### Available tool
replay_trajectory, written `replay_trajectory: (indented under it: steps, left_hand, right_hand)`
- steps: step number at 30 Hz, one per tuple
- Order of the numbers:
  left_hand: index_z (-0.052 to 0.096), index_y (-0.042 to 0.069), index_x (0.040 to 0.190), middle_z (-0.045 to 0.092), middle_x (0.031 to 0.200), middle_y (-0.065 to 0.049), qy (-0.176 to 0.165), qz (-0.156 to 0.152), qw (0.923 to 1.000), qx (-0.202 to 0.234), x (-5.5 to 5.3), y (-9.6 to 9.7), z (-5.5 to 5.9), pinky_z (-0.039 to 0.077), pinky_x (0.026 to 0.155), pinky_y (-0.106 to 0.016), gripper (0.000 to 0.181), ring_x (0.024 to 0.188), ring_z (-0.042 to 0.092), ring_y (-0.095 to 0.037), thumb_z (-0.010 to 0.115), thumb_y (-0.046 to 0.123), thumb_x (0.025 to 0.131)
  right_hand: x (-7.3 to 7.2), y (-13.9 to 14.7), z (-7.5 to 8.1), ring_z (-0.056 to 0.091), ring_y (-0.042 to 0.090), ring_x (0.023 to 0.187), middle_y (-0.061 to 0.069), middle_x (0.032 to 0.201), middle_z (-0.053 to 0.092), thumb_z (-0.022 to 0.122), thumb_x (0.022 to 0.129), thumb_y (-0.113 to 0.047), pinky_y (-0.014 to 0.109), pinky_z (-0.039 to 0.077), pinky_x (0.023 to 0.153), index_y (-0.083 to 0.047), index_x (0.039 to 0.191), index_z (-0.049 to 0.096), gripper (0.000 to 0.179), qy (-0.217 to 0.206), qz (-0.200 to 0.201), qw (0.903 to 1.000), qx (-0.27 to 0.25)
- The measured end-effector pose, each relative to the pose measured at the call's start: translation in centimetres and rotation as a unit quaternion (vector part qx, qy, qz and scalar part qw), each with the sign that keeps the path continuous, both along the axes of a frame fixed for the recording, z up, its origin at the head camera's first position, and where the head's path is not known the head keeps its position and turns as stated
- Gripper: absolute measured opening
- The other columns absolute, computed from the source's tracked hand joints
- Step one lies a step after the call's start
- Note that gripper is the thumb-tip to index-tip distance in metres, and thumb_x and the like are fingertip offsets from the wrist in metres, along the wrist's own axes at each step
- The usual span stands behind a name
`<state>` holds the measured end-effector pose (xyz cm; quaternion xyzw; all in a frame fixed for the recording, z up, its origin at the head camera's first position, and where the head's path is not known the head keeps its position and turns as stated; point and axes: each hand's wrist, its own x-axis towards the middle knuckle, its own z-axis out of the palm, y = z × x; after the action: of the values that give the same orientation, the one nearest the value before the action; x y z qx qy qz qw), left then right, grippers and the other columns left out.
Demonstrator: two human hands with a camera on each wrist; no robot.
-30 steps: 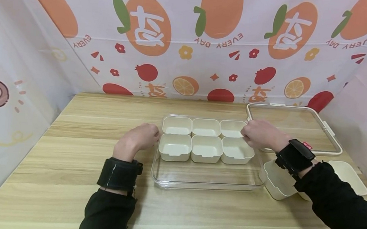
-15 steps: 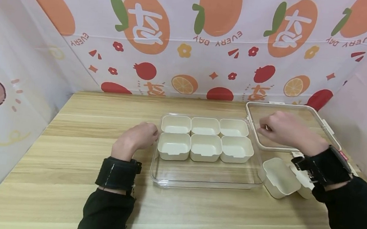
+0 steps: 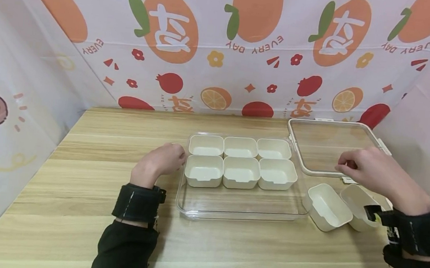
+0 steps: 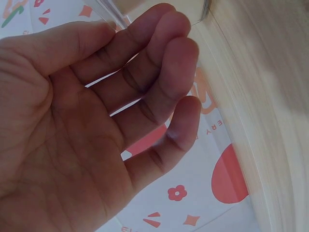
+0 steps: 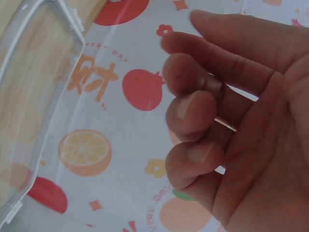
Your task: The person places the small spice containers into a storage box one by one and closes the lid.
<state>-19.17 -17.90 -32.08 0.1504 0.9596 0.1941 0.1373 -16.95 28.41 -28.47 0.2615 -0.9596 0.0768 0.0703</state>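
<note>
A clear plastic storage box (image 3: 239, 204) stands mid-table, with two rows of small cream bins (image 3: 242, 172) along its far side and its near strip bare. My left hand (image 3: 160, 163) is at the box's left edge, thumb and forefinger pinching the rim; the left wrist view shows its other fingers (image 4: 178, 63) bent. My right hand (image 3: 380, 175) hovers over the right side, fingers loosely curled and holding nothing. Just below it, two more cream bins lie on the table: one (image 3: 329, 207) against the box's right side, the other (image 3: 358, 206) partly hidden by the wrist strap.
A clear lid with a cream frame (image 3: 328, 143) lies at the back right, behind the loose bins. The wooden table (image 3: 73, 206) meets a fruit-printed cloth (image 3: 212, 81) at the back. Cloth also hangs at both sides.
My right hand has left the bin at the back right of the box and moved right, past the lid, to above the loose bins. The left hand has stayed at the rim.
</note>
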Motion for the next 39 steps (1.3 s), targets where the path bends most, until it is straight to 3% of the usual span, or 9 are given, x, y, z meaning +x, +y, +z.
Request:
replay_trajectory:
  steps: [8,12,18,27,39]
  left_hand:
    - [0.049,0.010,0.067,0.041,0.063,0.000,0.001,-0.006,1.0000,0.001,-0.1,0.0,0.0,0.032,0.055,-0.029,0.038,0.056,0.037,-0.014,0.041,0.007,0.103]
    - [0.053,0.007,0.069,0.042,0.064,-0.001,-0.003,-0.005,1.0000,0.002,-0.2,0.1,0.1,0.032,0.055,-0.029,0.036,0.056,0.037,-0.015,0.041,0.007,0.103]
    - [0.055,0.005,0.071,0.043,0.064,-0.001,-0.007,-0.001,1.0000,0.006,-0.2,0.0,0.0,0.032,0.055,-0.029,0.035,0.056,0.038,-0.015,0.041,0.005,0.103]
    - [0.044,0.012,0.065,0.041,0.062,0.000,-0.012,0.000,0.9999,0.009,-0.2,0.0,-0.1,0.031,0.055,-0.029,0.038,0.055,0.035,-0.014,0.040,0.006,0.102]
    - [0.044,0.012,0.064,0.043,0.062,0.000,-0.008,-0.004,0.9999,0.010,-0.2,0.0,-0.2,0.031,0.055,-0.029,0.038,0.055,0.036,-0.014,0.041,0.006,0.102]
  right_hand:
    - [0.8,1.7,-2.3,0.048,0.008,0.064,-0.011,0.069,0.057,0.077,0.084,-0.005,0.032,0.042,0.058,-0.010,0.079,0.071,0.009,-0.075,-0.001,0.9971,0.006]
    - [1.1,2.1,-3.7,0.046,0.005,0.062,-0.014,0.067,0.054,0.079,0.082,-0.006,0.030,0.041,0.058,-0.013,0.078,0.072,0.012,-0.092,0.008,0.9958,-0.001]
    - [1.1,2.2,-4.8,0.044,0.006,0.062,-0.012,0.068,0.053,0.079,0.084,-0.007,0.029,0.040,0.056,-0.007,0.080,0.073,0.007,-0.121,0.006,0.9925,-0.017]
    - [0.9,1.8,-5.6,0.046,0.007,0.063,-0.011,0.068,0.055,0.076,0.084,-0.005,0.032,0.042,0.058,-0.012,0.074,0.070,0.014,-0.112,0.007,0.9937,0.000]
    - [1.0,1.2,-5.7,0.043,0.011,0.061,-0.007,0.066,0.051,0.072,0.084,-0.001,0.030,0.038,0.056,-0.010,0.071,0.066,0.017,-0.107,-0.007,0.9941,0.011]
